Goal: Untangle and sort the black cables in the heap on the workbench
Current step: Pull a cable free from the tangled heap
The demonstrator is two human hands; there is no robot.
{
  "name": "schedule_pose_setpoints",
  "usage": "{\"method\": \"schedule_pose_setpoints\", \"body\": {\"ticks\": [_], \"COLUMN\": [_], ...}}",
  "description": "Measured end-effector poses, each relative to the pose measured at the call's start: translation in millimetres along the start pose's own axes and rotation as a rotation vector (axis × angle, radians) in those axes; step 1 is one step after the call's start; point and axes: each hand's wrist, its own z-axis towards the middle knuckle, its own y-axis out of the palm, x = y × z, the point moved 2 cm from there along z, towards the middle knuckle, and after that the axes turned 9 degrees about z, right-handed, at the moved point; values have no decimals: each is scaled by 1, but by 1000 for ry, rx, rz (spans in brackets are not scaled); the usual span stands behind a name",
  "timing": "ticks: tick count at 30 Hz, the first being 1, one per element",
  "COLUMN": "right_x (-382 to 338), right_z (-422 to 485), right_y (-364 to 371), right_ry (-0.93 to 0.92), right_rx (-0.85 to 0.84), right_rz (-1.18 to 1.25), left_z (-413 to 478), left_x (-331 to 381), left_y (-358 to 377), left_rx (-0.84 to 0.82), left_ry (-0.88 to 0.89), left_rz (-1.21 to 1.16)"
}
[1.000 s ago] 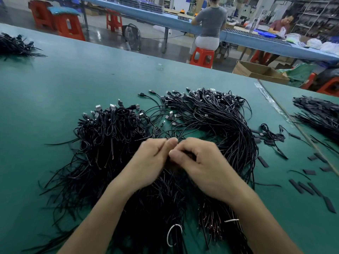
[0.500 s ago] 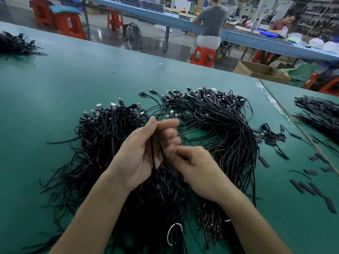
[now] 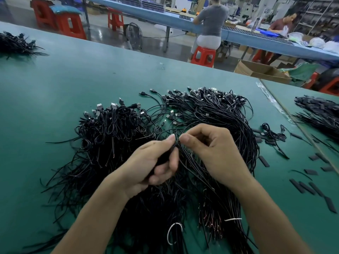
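- Two bare hands work over the bench, meeting above the middle of one heap.
- The black cables lie in that heap under and around the fingers, in two clumps: one left of the fingers, and one beyond and right of them that fans down past the right wrist.
- Left hand: the fingers are curled round a small bunch of black cables, with the thumb pressed on top.
- Right hand: thumb and forefinger are pinched together on strands just beside the left thumb, almost touching it; the other three fingers are curled.
- Two white ties sit in the heap nearer than the fingers, between the forearms.
- One small loose coil lies right of the fingers, apart from the heap.
- At least eight flat black strips are scattered further right.
- Two more cable piles: one far left and one far right.
- Two seated people are at a blue table well beyond the fingers.
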Motion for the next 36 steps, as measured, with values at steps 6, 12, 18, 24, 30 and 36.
{"method": "schedule_pose_setpoints", "body": {"ticks": [6, 12, 18, 24, 30, 36], "right_x": [8, 0, -9, -1, 1, 0], "right_z": [-13, -24, -12, -5, -1, 4], "right_y": [28, 35, 13, 1, 3, 3], "right_ry": [140, 110, -45, -37, 56, 18], "right_rx": [-196, -432, -259, -119, -263, -235], "right_rz": [-172, -380, -264, 2, 153, -11], "left_z": [4, 9, 6, -3, -4, 5], "left_x": [11, -2, -7, -3, -5, -11], "left_y": [-6, -19, -5, -3, -6, -4], "left_rx": [11, 459, 239, 20, -106, 66], "left_ry": [144, 366, 142, 9, 0, 38], "left_rz": [-614, -1, 545, 324, 93, 79]}}
